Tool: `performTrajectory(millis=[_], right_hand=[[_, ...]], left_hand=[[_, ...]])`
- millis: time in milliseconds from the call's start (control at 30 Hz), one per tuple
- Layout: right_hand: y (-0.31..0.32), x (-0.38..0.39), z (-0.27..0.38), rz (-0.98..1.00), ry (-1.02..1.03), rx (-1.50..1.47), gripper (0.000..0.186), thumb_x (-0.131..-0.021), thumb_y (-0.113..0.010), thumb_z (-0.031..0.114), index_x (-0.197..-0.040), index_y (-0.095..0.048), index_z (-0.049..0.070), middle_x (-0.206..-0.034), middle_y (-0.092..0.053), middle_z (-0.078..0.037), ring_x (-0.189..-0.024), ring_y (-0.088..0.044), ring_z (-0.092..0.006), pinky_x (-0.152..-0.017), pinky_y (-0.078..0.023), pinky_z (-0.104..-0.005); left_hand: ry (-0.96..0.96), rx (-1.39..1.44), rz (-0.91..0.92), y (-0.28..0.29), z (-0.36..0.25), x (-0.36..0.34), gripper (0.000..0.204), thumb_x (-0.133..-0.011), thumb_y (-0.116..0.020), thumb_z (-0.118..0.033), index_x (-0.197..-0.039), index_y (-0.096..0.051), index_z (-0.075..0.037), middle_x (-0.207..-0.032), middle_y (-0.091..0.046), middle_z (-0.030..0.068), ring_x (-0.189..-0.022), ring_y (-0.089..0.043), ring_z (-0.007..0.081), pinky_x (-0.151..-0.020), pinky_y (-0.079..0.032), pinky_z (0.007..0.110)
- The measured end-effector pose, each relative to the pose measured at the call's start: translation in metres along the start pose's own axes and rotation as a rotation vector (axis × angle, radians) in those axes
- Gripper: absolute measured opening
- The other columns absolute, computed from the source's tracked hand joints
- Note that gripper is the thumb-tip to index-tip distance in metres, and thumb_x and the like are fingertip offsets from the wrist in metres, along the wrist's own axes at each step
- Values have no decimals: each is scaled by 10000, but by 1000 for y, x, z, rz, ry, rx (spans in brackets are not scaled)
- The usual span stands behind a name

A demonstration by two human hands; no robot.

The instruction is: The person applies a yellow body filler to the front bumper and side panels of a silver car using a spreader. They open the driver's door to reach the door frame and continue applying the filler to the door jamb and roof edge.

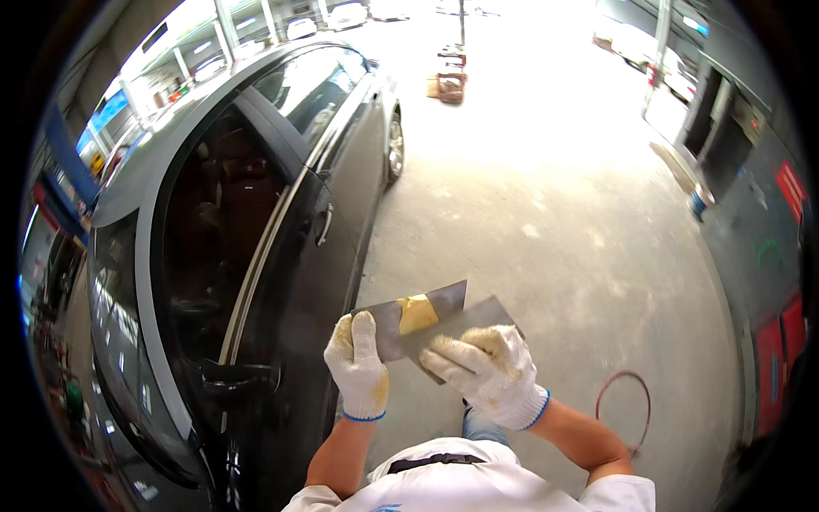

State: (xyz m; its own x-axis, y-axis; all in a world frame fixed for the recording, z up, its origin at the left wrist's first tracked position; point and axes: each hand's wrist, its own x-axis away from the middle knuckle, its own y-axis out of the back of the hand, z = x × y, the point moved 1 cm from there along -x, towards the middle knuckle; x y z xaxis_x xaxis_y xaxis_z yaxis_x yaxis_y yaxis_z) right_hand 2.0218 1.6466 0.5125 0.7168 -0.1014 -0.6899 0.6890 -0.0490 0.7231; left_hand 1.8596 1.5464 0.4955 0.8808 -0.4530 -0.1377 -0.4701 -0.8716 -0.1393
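Observation:
My left hand (358, 367), in a white knit glove with a blue cuff, is closed on the left end of a flat grey metal putty spreader (449, 299). On that spreader's face lies a patch of yellow putty (417, 313). My right hand (488, 375), gloved the same way, grips a second grey spreader (486, 314), whose blade overlaps the lower right of the first. Its fingers cover much of this blade's lower part. Both spreaders are held in front of my waist, beside the dark car.
A dark grey car (294, 282) stands close on my left, its door handle (323, 224) and mirror (239, 376) facing me. A red hose (599, 398) curls on the concrete floor at right. Near the right wall (742, 230) stands a small can (699, 202). Stacked boxes (450, 75) are farther ahead.

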Motion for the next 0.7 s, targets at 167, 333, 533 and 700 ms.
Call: performTrajectory(millis=[167, 333, 533, 700], right_hand=[[-59, -80, -107, -92, 72, -158, 421, -655, -680, 186, -1071, -746, 199, -1116, -680, 58, -891, -602, -181, -800, -475, -347], [-112, -152, -184, -34, 284, -389, 422, -624, -718, 174, -1044, -756, 165, -1104, -683, 28, -878, -597, -196, -761, -482, -343], [-171, -216, -225, -39, 440, -592, 424, -613, -751, 161, -1037, -756, 156, -1080, -693, 31, -855, -601, -193, -748, -486, -329], [-202, -276, -256, 19, 441, -686, 411, -640, -752, 122, -1050, -758, 139, -1064, -696, 18, -858, -605, -204, -758, -489, -343]], left_hand=[[-173, -135, -161, -49, 21, -86, 238, -1024, -550, -155, -888, -632, 22, -702, -559, -27, -672, -455, 41, -573, -396, 260], [-200, -190, -381, -81, 24, -162, 216, -1016, -554, -133, -890, -630, 26, -698, -547, -30, -666, -446, 38, -564, -385, 250], [-215, -281, -618, -99, 33, -215, 211, -1021, -535, -114, -902, -633, 31, -714, -575, -17, -672, -466, 52, -587, -411, 248], [-202, -353, -738, -93, 44, -262, 224, -1028, -532, -119, -898, -632, 34, -727, -559, -33, -676, -439, 39, -578, -392, 240]])
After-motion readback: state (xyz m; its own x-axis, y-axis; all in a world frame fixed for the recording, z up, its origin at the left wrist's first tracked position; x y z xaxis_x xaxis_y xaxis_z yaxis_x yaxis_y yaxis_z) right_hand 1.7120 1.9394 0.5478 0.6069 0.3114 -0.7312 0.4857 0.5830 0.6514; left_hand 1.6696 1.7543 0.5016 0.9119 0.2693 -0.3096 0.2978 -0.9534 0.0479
